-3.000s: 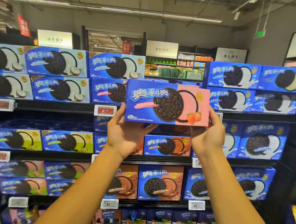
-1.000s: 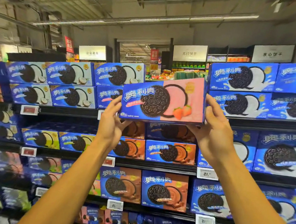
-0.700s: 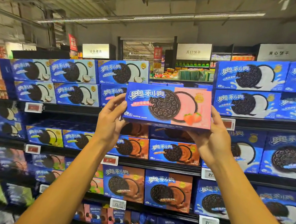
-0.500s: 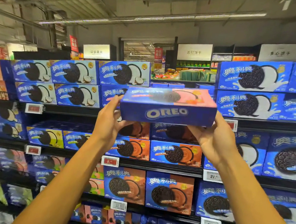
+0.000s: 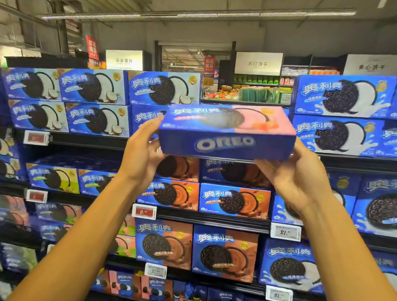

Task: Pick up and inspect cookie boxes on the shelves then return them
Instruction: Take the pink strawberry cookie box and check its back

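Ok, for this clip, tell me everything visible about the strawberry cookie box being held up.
The strawberry cookie box is a flat rectangular carton, apparently cardboard, blue with a pink right portion. Its front, showing a dark cookie, pink cream and strawberries, is tilted up and away, so the narrow blue edge reading OREO faces the camera. It is held in the air before the shelves, closed and undamaged as far as visible, slightly blurred. The left hand grips its left end, the right hand supports its right end.

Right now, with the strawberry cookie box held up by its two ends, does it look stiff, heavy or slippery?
Probably stiff: the box keeps straight edges between the left hand and right hand. Likely light, since it is held high by the ends alone. The glossy cardboard may be a little slippery.
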A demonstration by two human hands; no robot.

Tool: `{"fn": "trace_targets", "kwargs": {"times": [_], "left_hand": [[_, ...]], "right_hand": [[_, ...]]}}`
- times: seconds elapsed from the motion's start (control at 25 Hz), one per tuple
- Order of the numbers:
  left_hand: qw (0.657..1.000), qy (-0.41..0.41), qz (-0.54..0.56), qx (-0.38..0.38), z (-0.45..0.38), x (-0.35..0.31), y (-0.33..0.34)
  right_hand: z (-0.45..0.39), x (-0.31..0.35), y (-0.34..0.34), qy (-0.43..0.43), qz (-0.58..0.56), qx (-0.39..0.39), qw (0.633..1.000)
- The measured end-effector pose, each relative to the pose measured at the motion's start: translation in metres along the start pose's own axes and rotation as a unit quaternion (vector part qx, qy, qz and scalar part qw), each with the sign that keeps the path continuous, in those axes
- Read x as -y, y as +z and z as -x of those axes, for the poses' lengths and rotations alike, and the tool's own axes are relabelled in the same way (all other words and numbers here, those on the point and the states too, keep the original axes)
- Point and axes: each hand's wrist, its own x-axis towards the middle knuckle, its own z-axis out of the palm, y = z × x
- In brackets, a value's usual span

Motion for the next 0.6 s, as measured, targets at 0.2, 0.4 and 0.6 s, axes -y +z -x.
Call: {"fn": "trace_targets", "kwargs": {"times": [0.2,0.4,0.6], "left_hand": [[0.995,0.063,0.077,0.017,-0.002,0.012,-0.002],[0.993,0.087,0.078,0.027,-0.006,0.015,-0.007],[0.989,0.124,0.046,0.067,-0.014,0.014,-0.018]], "right_hand": [[-0.004,-0.001,-0.010,-0.075,0.107,0.040,0.991],[-0.007,-0.001,-0.012,-0.095,0.155,0.046,0.982],[-0.002,0.001,-0.011,-0.181,0.255,0.089,0.946]]}}
